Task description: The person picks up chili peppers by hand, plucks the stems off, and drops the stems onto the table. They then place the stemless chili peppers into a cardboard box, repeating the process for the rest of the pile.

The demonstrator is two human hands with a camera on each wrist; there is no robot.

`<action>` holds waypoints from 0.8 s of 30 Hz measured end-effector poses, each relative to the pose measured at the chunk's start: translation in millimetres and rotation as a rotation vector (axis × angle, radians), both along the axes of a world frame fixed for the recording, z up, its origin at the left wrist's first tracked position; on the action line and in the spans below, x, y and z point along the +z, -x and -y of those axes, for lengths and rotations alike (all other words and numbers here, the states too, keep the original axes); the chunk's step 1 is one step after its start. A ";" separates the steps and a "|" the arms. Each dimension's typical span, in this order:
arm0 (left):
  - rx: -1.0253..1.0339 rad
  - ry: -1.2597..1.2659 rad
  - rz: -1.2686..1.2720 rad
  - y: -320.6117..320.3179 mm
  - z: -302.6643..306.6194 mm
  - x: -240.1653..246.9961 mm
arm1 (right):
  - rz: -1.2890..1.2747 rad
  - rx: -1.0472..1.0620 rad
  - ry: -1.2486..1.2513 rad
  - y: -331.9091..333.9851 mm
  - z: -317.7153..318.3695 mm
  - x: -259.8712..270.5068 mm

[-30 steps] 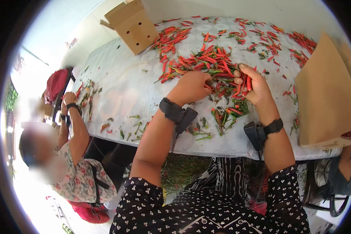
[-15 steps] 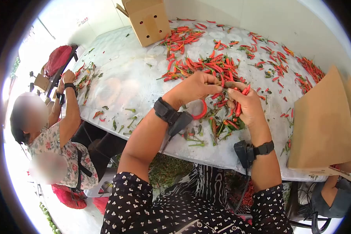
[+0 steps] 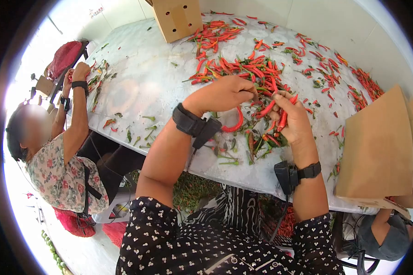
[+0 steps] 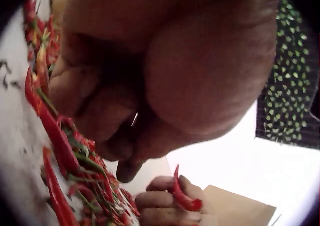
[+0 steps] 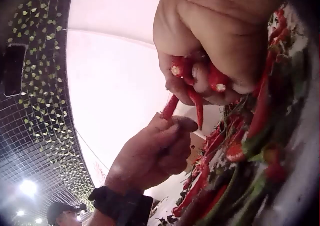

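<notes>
My right hand [image 3: 294, 120] grips several red chillies [image 3: 282, 120] above a heap of loose chillies. Their pale cut ends face the right wrist camera, and one curved chilli [image 4: 186, 192] stands out from these fingers in the left wrist view. My left hand [image 3: 229, 94] hovers just to the left, fingers bent, thumb tip and fingertip together; I cannot tell whether a small stem is pinched there. In the right wrist view, a chilli [image 5: 170, 107] from the right hand overlaps the left fingertips. Below lie more red chillies [image 3: 257, 71] and a pile of green stems and leaves [image 3: 261, 146].
A cardboard box [image 3: 176, 18] with holes stands at the back, another cardboard box [image 3: 376, 146] at the right edge. Loose green stems [image 3: 149, 128] lie at the front left. Another person [image 3: 59, 146] works at the left; someone's arm [image 3: 383, 222] shows at the lower right.
The left hand met the right hand's chillies half a second ago and has drawn slightly away to the left. The right hand still grips its chillies. The head view has shifted a little.
</notes>
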State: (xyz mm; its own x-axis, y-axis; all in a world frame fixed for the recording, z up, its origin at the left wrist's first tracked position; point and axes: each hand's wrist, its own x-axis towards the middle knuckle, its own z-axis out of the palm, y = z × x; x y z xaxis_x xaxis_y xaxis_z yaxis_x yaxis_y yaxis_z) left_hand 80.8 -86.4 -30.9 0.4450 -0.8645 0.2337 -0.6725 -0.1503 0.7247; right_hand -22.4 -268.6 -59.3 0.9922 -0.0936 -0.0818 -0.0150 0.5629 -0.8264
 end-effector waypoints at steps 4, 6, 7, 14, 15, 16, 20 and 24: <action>-0.050 -0.181 0.219 -3.7 -14.7 -0.5 | 0.006 -0.082 -0.055 -1.5 9.6 -1.0; -0.014 -0.264 0.270 2.1 -15.7 1.3 | 0.011 -0.068 -0.033 -2.7 13.8 -8.7; 0.019 -0.350 0.322 5.0 -15.8 1.7 | 0.005 -0.039 -0.059 -3.1 14.7 -11.9; 0.040 -0.426 0.268 0.1 -13.6 -9.3 | 0.000 0.067 -0.045 -0.9 8.0 -5.5; 0.041 -0.424 0.267 -0.6 -13.3 -9.9 | -0.021 0.047 -0.025 -0.8 5.0 -4.1; 0.027 -0.415 0.255 -1.5 -12.8 -10.4 | -0.024 0.048 -0.024 -0.2 4.3 -3.3; 0.002 -0.399 0.213 -8.7 -12.4 -15.0 | -0.014 0.102 -0.006 0.6 3.2 -3.7; -0.009 -0.140 0.139 -9.3 -13.3 -12.7 | -0.064 0.091 -0.018 0.0 1.4 -2.5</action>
State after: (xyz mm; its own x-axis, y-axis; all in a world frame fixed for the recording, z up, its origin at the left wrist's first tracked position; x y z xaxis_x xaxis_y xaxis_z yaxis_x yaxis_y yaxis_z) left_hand 90.1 -73.1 -43.7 0.4087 -0.8968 0.1694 -0.7663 -0.2363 0.5975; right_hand -22.4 -270.0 -61.8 0.9892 -0.0014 -0.1463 -0.1192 0.5718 -0.8117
